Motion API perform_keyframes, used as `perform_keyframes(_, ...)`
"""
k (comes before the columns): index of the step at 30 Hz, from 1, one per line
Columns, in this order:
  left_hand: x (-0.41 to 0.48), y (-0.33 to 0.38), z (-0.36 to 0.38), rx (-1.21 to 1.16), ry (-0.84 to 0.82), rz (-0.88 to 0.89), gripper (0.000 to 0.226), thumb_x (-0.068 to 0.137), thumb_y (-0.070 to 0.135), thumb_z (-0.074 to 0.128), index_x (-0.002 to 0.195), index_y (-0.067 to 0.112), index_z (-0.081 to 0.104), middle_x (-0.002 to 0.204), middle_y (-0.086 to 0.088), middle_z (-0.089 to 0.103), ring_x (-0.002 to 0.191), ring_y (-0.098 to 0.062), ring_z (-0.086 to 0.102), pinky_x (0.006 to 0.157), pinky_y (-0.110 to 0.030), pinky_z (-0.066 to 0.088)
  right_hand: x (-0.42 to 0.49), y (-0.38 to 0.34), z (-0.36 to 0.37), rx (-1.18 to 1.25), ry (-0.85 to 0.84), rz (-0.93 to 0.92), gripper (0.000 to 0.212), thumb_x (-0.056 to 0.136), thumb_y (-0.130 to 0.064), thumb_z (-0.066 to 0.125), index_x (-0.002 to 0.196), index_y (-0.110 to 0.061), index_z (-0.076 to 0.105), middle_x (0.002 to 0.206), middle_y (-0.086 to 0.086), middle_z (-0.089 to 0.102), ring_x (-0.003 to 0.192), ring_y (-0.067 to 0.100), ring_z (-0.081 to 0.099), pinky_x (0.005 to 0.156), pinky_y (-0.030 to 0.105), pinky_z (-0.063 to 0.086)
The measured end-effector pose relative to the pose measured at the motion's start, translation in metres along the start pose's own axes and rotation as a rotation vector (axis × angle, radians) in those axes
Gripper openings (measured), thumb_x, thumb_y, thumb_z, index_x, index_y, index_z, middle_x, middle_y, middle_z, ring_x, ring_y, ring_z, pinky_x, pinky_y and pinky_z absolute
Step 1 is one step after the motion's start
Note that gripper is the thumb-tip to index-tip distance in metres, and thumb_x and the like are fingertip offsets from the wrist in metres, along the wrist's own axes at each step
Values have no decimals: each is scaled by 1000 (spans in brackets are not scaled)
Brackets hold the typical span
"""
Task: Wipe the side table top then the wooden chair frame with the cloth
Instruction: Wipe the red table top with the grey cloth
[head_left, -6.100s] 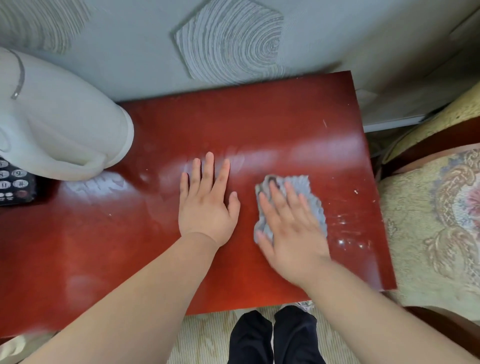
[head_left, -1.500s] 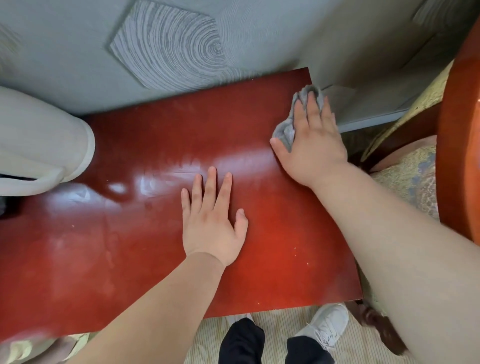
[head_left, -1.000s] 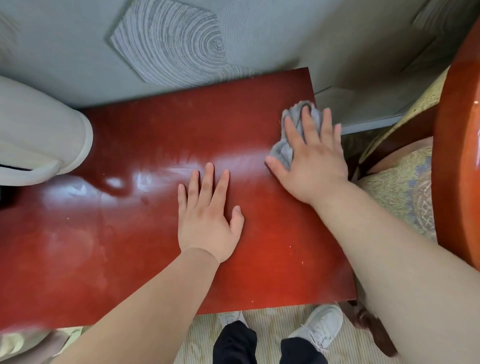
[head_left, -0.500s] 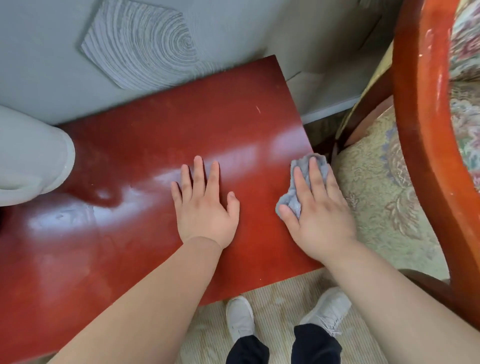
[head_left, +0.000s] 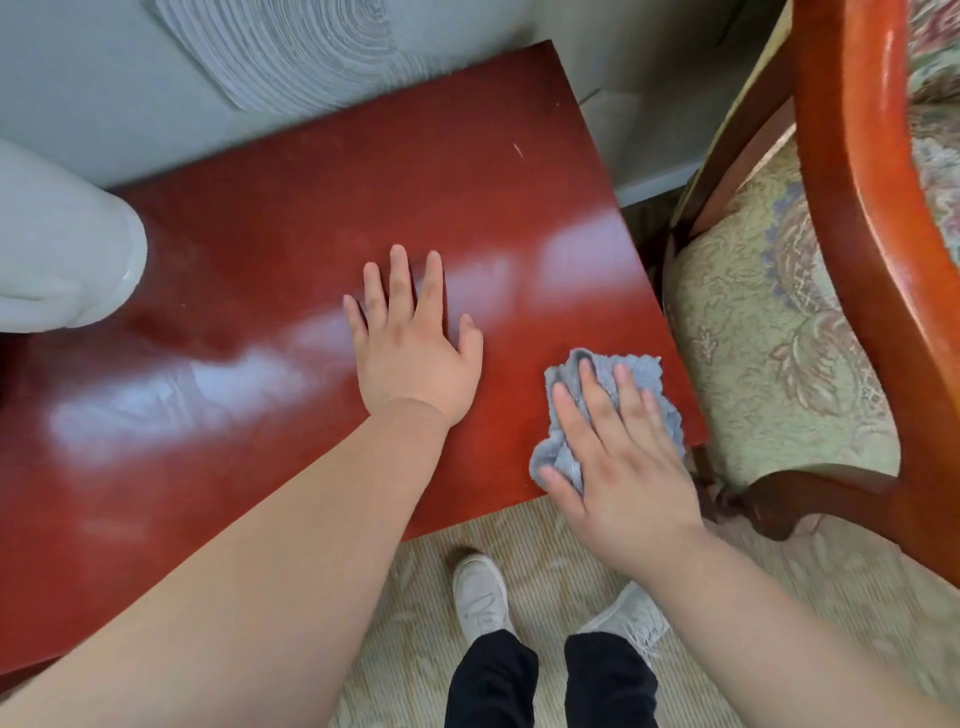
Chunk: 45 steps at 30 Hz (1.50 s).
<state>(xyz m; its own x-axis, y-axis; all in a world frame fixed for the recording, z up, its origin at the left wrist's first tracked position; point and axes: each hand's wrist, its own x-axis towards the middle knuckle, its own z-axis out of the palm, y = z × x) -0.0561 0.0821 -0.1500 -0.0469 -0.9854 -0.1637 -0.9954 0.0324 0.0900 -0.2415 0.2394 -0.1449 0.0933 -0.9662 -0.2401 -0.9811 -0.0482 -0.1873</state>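
The glossy red-brown side table top (head_left: 291, 228) fills the left and middle of the view. My left hand (head_left: 413, 343) lies flat on it, fingers spread, holding nothing. My right hand (head_left: 621, 467) presses a crumpled grey cloth (head_left: 644, 376) onto the table's near right corner, fingers flat over it. The wooden chair frame (head_left: 862, 218) curves down the right side, around a floral cushioned seat (head_left: 763, 332).
A white rounded object (head_left: 62, 254) stands on the table's left end. A grey patterned wall (head_left: 291, 52) backs the table. Below the table edge are a striped rug (head_left: 545, 545) and my white shoes (head_left: 480, 597).
My right hand has dragged the cloth from the far right corner along the right edge to the near right corner. My left hand stayed flat. The view shifted toward the chair.
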Motion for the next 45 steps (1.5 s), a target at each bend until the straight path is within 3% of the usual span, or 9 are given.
perform_keyframes(3, 0, -1, -1, -4, -4, 9, 76, 97, 55, 29, 168, 32, 14, 177, -2, 2, 162, -31, -1, 130, -54, 0, 27, 25, -7, -52, 49, -62, 80, 98, -65, 40, 163, -21, 29, 172, 6, 20, 160, 32, 5, 128, 54, 14)
perform_keyframes(10, -1, -5, 1, -25, -11, 35, 75, 98, 55, 29, 168, 34, 11, 177, -2, -1, 162, -31, -4, 130, -54, -3, 54, 5, -10, -7, 99, 286, 80, 99, -63, 33, 165, -18, 20, 173, 12, 7, 157, 43, 1, 126, 61, 5)
perform_keyframes(15, -8, -18, 0, -31, -48, 154, 70, 104, 52, 31, 168, 29, 15, 177, -5, 4, 162, -33, 0, 129, -56, 0, -1, -52, 12, -22, 22, -36, 73, 102, -62, 34, 165, -26, 23, 173, 5, 10, 159, 36, -6, 128, 56, -1)
perform_keyframes(19, -57, -52, 3, -54, -21, 285, 69, 102, 49, 34, 166, 25, 27, 175, -6, 16, 161, -33, 11, 130, -53, 8, 10, -21, 4, -83, 13, -169, 77, 100, -68, 30, 164, -26, 25, 173, 2, 15, 160, 35, -1, 128, 56, 7)
perform_keyframes(23, -98, -76, 9, -59, 9, 298, 67, 100, 44, 42, 164, 24, 34, 173, -5, 24, 161, -31, 17, 131, -51, 10, 29, -6, -2, -83, 37, 42, 80, 97, -66, 35, 164, -23, 25, 173, 5, 14, 159, 37, 2, 127, 59, 8)
perform_keyframes(27, -102, -75, 10, -64, 52, 273, 70, 95, 42, 46, 162, 26, 38, 172, -5, 28, 160, -30, 20, 130, -52, 13, 27, -57, 6, -15, 102, 265, 78, 97, -57, 37, 165, -22, 22, 173, 11, 10, 157, 45, -2, 127, 60, 1)
perform_keyframes(33, -101, -75, 7, -58, 33, 292, 67, 97, 37, 43, 163, 25, 36, 173, -5, 25, 161, -30, 17, 130, -52, 13, 7, -85, 21, 0, 68, -173, 71, 98, -56, 44, 162, -27, 33, 171, 2, 22, 160, 35, 5, 128, 55, 8)
perform_keyframes(39, -103, -72, 5, -41, 3, 269, 69, 98, 39, 41, 165, 28, 31, 175, -2, 19, 162, -27, 11, 131, -50, 8, 31, 8, -3, -27, 71, 186, 71, 102, -53, 32, 164, -21, 23, 172, 7, 16, 159, 37, 3, 127, 58, 7)
perform_keyframes(45, -102, -72, 5, -52, 13, 265, 69, 96, 38, 43, 164, 26, 34, 174, -3, 20, 162, -29, 13, 131, -51, 10, 17, -44, 8, 31, 101, 333, 74, 100, -53, 37, 165, -19, 22, 172, 11, 13, 158, 43, 0, 127, 59, 1)
